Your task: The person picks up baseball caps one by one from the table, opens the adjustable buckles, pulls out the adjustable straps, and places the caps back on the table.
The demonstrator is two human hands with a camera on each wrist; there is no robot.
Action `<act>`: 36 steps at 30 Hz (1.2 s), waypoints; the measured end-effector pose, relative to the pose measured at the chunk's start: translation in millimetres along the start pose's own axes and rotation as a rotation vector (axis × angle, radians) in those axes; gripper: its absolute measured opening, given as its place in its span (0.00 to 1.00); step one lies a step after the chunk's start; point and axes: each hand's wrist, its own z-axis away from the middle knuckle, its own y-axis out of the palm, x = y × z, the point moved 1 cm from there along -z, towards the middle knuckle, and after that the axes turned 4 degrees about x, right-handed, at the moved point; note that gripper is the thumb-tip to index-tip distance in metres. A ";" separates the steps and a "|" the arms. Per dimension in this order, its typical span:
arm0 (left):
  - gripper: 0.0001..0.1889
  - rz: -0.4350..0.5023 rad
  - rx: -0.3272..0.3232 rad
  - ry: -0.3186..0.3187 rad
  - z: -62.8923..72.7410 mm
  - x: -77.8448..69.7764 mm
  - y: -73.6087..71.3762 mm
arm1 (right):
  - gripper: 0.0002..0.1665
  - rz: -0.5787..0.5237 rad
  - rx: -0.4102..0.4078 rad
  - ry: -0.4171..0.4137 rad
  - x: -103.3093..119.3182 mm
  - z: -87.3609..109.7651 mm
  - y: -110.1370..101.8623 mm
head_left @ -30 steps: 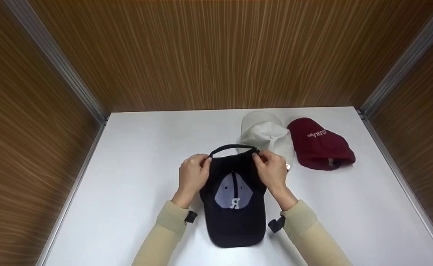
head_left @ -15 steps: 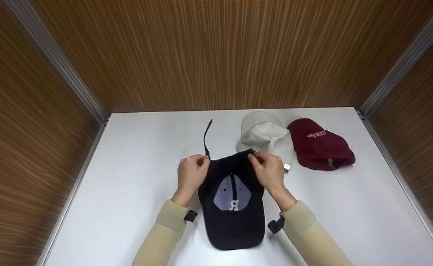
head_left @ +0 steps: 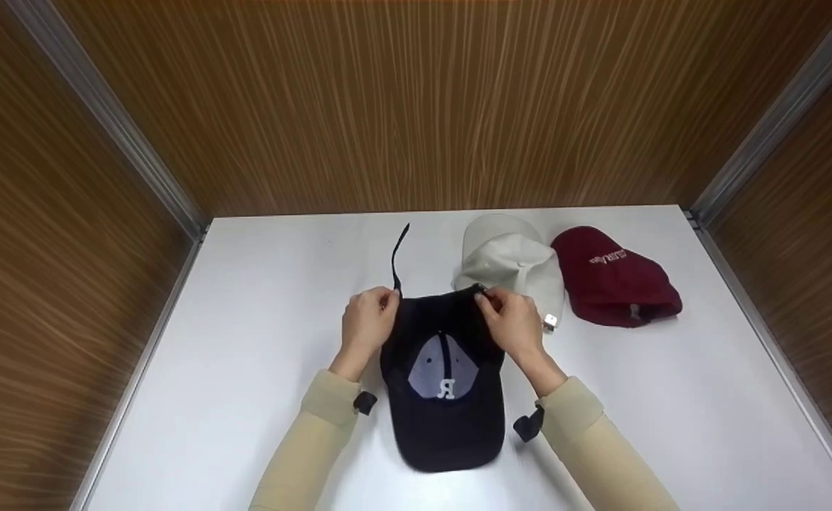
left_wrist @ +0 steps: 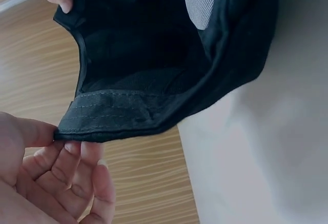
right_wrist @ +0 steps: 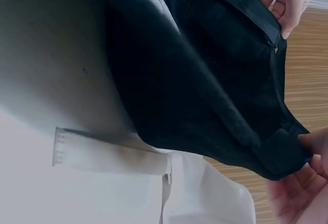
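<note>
Head: black cap (head_left: 448,429) shows "R" (head_left: 446,389), seemingly reversed.

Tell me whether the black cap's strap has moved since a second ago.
Yes: the strap has swung left, away from the white cap, its free end now toward the rear edge of the table.

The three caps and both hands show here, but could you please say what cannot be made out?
Red cap: lettering too small to read, head view.
Black cap: outer crown, head view, hidden behind its own inside.
White cap: part of it, head view, hidden by the right hand.
Left hand: cut off by the picture's edge, left wrist view.
</note>
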 end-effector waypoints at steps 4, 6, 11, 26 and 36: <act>0.13 -0.015 0.055 -0.028 -5.5 3.7 1.1 | 0.11 0.013 0.033 0.016 -2.7 -3.0 0.1; 0.13 -0.012 0.081 -0.042 -6.4 5.4 1.7 | 0.11 0.015 0.054 0.022 -3.5 -3.8 -0.2; 0.12 0.018 0.145 -0.039 -3.8 9.3 2.3 | 0.10 0.013 0.131 0.054 -4.2 -2.4 -3.2; 0.08 -0.012 0.251 0.037 10.2 19.1 -1.0 | 0.17 -0.076 0.365 0.076 -9.8 17.6 -16.2; 0.08 0.009 0.097 -0.036 8.8 21.5 2.0 | 0.17 -0.154 0.566 0.144 -14.0 43.1 -21.2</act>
